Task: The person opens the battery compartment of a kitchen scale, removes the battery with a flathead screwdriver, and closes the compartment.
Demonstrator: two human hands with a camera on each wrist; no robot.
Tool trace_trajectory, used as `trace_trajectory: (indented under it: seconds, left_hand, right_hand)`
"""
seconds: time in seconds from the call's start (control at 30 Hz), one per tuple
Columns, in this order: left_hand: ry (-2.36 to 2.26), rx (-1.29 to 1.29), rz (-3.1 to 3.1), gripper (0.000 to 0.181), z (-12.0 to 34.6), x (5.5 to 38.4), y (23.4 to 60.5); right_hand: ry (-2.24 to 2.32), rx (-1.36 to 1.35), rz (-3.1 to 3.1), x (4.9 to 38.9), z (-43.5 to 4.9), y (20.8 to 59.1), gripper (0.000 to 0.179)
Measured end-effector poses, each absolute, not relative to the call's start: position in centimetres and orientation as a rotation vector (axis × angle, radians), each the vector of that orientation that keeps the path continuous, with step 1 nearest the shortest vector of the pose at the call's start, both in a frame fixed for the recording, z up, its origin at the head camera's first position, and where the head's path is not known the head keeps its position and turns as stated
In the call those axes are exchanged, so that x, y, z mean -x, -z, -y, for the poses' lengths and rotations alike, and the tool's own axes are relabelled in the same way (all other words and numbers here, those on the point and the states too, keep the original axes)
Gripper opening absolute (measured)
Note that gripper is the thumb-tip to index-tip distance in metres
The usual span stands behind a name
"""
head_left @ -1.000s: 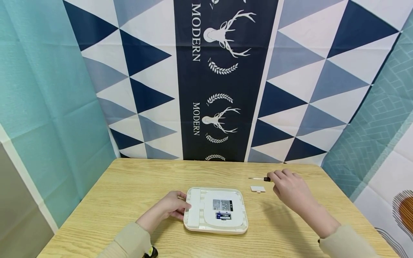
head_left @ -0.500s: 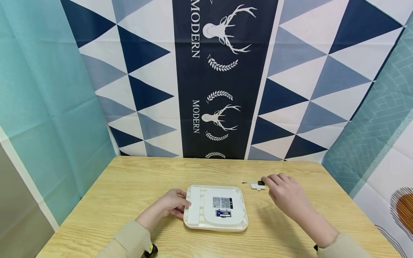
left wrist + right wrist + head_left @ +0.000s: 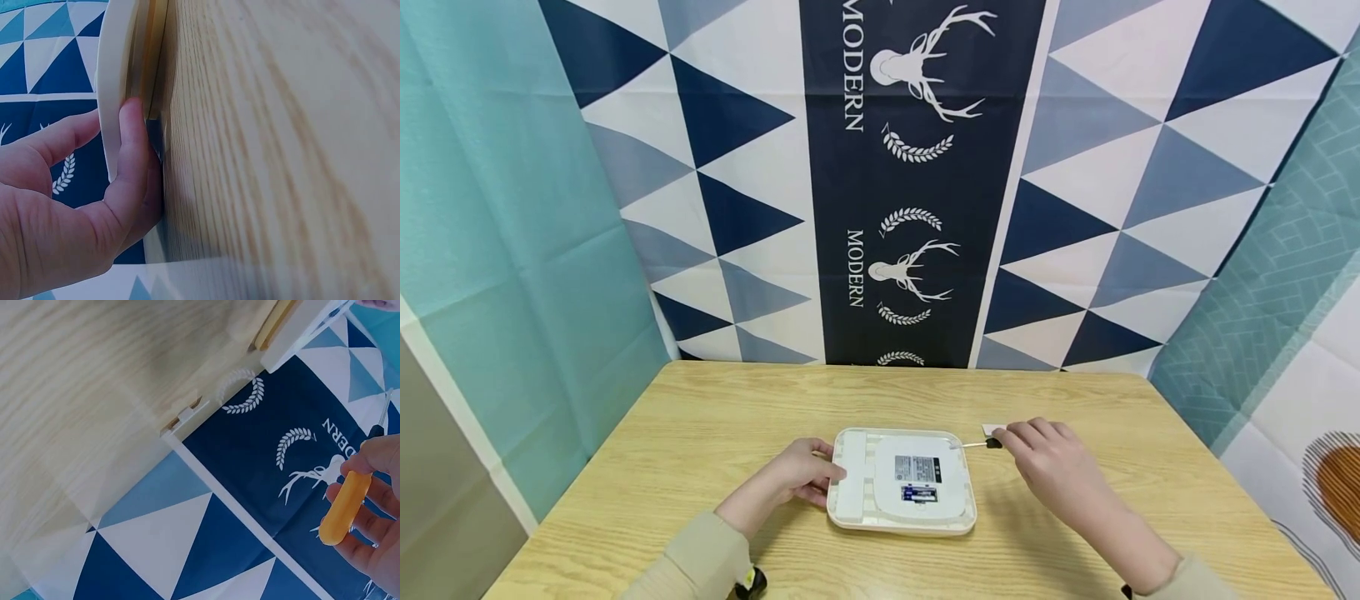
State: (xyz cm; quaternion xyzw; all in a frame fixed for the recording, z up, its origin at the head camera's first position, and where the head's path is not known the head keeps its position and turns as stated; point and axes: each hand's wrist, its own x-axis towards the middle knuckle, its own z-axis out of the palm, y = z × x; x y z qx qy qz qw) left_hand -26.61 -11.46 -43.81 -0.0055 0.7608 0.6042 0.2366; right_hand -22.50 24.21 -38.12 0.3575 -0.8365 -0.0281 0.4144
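Observation:
A white, rounded-square device (image 3: 951,492) lies with its underside up on the table, showing a printed label and a battery compartment with batteries (image 3: 919,494). My left hand (image 3: 805,472) grips its left edge, thumb on top and fingers beneath; the left wrist view shows the fingers under the rim (image 3: 111,94). In my right hand (image 3: 1048,458) is a screwdriver (image 3: 345,509) with an orange handle and black collar. Its shaft (image 3: 973,445) points left, the tip at the device's upper right corner; contact cannot be told. A small white battery cover (image 3: 991,428) lies behind the right hand, partly hidden.
The wooden table (image 3: 737,417) extends around the device. A patterned cloth (image 3: 760,208) hangs behind the table's far edge, and teal cloth (image 3: 535,233) hangs at the left. A black and yellow object (image 3: 750,583) shows beside the left sleeve.
My right hand has moved left and toward me with the screwdriver, past the battery cover, bringing the tip to the device's corner. The left hand and the device have stayed put.

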Motion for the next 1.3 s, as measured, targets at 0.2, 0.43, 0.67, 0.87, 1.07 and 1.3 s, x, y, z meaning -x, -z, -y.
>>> trace_trajectory:
  seconds: [0.2, 0.43, 0.67, 0.87, 1.07, 1.3]
  left_hand:
    - [-1.659, 0.004, -2.091, 0.052, 11.4, 26.5, 43.9]
    - [-1.663, -0.018, -2.087, 0.051, 11.5, 26.4, 43.9]
    - [-1.669, -0.028, -2.084, 0.051, 11.5, 26.4, 43.9]
    - [-1.671, -0.027, -2.074, 0.050, 11.4, 26.4, 43.9]
    - [-1.672, -0.019, -2.071, 0.050, 11.4, 26.5, 43.8]
    - [-1.671, -0.017, -2.073, 0.051, 11.4, 26.6, 43.9]
  right_hand:
    - [0.128, -0.936, 2.136, 21.9, -23.8, 38.5, 0.032]
    - [0.154, -0.963, 2.127, 21.5, -23.3, 39.0, 0.034]
    - [0.162, -0.995, 2.097, 21.5, -22.9, 39.7, 0.032]
    - [0.158, -1.018, 2.097, 21.3, -22.7, 40.2, 0.033]
    - [0.182, -1.028, 2.112, 21.3, -22.5, 40.5, 0.033]
    - [0.216, -1.049, 2.129, 21.3, -22.3, 40.3, 0.033]
